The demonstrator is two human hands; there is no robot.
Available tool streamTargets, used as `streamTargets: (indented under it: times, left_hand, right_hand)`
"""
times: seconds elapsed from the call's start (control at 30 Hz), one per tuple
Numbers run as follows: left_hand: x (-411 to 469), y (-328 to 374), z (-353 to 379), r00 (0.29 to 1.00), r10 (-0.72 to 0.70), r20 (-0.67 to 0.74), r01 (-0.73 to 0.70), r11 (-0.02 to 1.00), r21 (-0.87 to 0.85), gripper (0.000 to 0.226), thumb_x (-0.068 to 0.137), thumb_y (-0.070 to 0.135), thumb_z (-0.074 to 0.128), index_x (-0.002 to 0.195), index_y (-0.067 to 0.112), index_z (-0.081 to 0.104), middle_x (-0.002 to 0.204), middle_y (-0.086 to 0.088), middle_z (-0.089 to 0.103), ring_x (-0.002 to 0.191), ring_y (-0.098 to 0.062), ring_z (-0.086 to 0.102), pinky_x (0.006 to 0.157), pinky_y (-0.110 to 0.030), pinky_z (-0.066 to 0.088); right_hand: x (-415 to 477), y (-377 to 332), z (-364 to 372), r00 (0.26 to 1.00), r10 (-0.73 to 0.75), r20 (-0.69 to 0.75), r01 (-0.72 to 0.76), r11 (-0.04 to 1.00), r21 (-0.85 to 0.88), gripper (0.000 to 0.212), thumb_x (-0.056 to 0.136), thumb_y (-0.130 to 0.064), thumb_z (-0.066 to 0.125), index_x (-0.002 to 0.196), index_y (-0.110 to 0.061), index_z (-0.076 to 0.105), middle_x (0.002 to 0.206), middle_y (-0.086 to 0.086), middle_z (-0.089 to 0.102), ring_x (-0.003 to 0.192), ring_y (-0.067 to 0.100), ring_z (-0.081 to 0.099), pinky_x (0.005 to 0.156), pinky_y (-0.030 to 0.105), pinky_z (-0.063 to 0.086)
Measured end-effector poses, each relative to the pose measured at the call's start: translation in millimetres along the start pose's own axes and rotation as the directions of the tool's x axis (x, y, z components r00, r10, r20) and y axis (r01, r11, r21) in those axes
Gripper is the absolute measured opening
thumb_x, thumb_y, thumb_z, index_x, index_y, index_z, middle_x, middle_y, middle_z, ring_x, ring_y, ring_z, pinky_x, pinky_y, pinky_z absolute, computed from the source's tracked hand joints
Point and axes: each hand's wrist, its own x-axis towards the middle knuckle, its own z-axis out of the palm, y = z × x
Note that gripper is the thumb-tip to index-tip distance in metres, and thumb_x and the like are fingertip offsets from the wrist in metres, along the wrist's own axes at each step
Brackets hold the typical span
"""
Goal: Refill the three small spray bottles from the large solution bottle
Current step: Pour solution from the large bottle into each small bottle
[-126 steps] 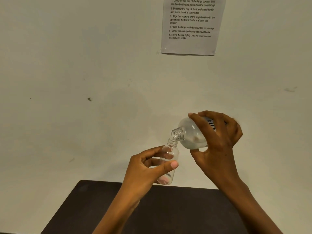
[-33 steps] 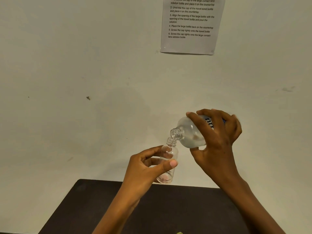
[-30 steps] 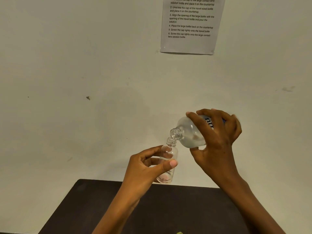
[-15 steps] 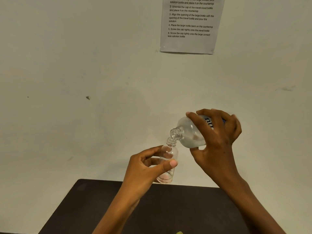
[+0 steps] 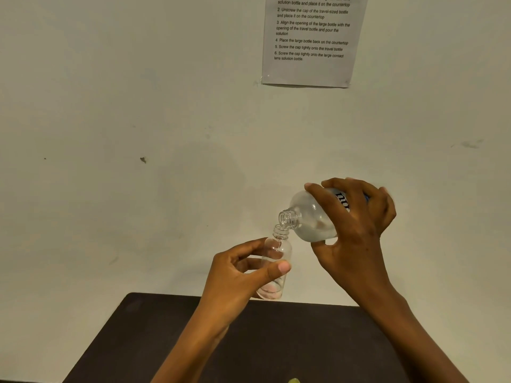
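Small bottle (image 5: pixel 278 248) upright in mid-air over the table's (image 5: pixel 276 341) far edge, left hand (image 5: pixel 237 280) clamped round it, thumb in front; big bottle (image 5: pixel 309 217) tipped, mouth just above its neck, right hand (image 5: pixel 356 230) wrapped round the body; pose unchanged over the last few seconds, so probably a slow pour; no stream or fill level discernible; nothing else of the set in view; yellowish thing (image 5: pixel 294 380) cut off at bottom edge.

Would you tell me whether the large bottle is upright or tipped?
Tipped: the right hand holds the large bottle, uncapped neck angled down toward the small bottle.
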Motion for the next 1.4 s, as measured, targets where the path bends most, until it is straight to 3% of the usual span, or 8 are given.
streamTargets:
  times: [0.27,0.47,0.7,0.87,1.2,1.4]
  left_hand:
    - [0.2,-0.3,-0.4,1.000,0.004,0.001,-0.004,1.000,-0.006,0.046,0.045,0.044,0.071,0.090,0.035,0.065,0.102,0.004,0.070,0.095,-0.018,0.067,0.080,-0.041,0.057]
    - [0.8,-0.5,-1.0,1.000,0.015,0.005,-0.015,1.000,-0.009,0.041,0.047,0.040,0.070,0.088,0.037,0.064,0.094,0.010,0.069,0.090,-0.014,0.068,0.070,-0.027,0.059]
    - [0.9,-2.0,-2.0,1.000,0.023,-0.006,-0.023,1.000,-0.005,0.040,0.043,0.045,0.070,0.082,0.038,0.065,0.081,0.020,0.071,0.086,-0.010,0.068,0.073,-0.030,0.059]
    - [-0.1,-1.1,-1.4,1.000,0.027,-0.004,-0.027,1.000,-0.016,0.041,0.043,0.044,0.071,0.083,0.037,0.065,0.091,0.012,0.071,0.088,-0.014,0.069,0.075,-0.035,0.059]
    - [1.1,-2.0,-1.3,0.999,0.034,-0.009,-0.034,0.999,-0.016,0.038,0.045,0.043,0.071,0.083,0.038,0.066,0.085,0.019,0.070,0.088,-0.013,0.068,0.072,-0.034,0.059]
    - [1.3,-1.8,-1.4,0.999,0.033,-0.004,-0.033,0.999,-0.013,0.041,0.047,0.042,0.071,0.086,0.037,0.065,0.096,0.009,0.070,0.091,-0.016,0.068,0.074,-0.037,0.059]
  right_hand:
    - [0.8,-1.0,-0.7,1.000,0.005,0.012,-0.005,1.000,0.000,0.072,0.058,-0.018,0.071,0.124,-0.028,0.045,0.120,0.011,0.054,0.121,0.030,0.033,0.109,0.023,-0.001]
    - [0.2,-1.1,-1.3,1.000,0.003,0.022,-0.003,1.000,0.007,0.074,0.057,-0.014,0.075,0.124,-0.028,0.046,0.120,0.011,0.053,0.121,0.030,0.032,0.109,0.023,0.000]
    - [0.3,-1.0,-1.4,0.999,0.010,0.034,-0.010,1.000,0.004,0.078,0.056,-0.012,0.079,0.124,-0.028,0.045,0.121,0.010,0.053,0.121,0.030,0.032,0.108,0.023,0.000]
    - [0.8,-2.2,-1.8,1.000,0.009,0.025,-0.009,1.000,0.004,0.072,0.058,-0.014,0.072,0.124,-0.029,0.046,0.120,0.010,0.054,0.121,0.030,0.033,0.109,0.026,0.002]
    - [1.8,-2.6,-3.3,1.000,0.006,0.019,-0.006,1.000,0.000,0.070,0.059,-0.016,0.072,0.123,-0.027,0.046,0.119,0.012,0.055,0.120,0.031,0.033,0.108,0.020,-0.002]
    - [1.9,-2.1,-2.3,1.000,-0.001,0.018,0.001,1.000,-0.007,0.072,0.059,-0.015,0.073,0.123,-0.028,0.046,0.119,0.011,0.055,0.121,0.030,0.033,0.109,0.023,0.000]
